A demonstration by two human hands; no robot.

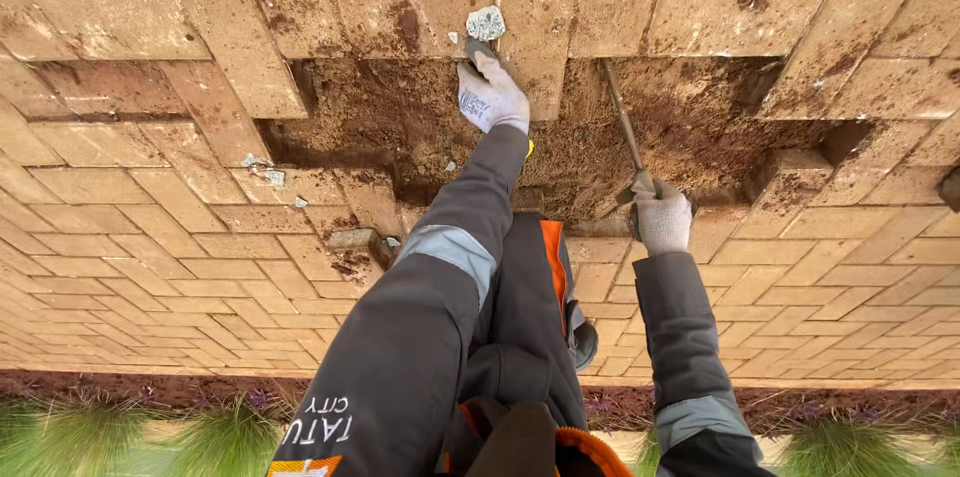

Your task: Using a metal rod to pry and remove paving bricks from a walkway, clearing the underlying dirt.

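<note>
My left hand (492, 97), white glove, fingers curled tight round tool handle; its dark head (478, 49) points at grey stone chunk (486, 23) lying on brick paving (150, 227) at far edge of pit. My right hand (663, 217), gloved too, fist closed round thin metal rod (622, 117), which slants up across bare soil (400, 117) where bricks are out. 2 small grey chips (265, 172) lie on bricks left of pit. Grass tufts (90, 432) along near edge.

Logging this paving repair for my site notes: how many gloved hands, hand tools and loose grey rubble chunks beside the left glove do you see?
Gloved hands: 2, left hand, right hand
Metal rod: 1
Grey rubble chunk: 1
Total: 4
</note>
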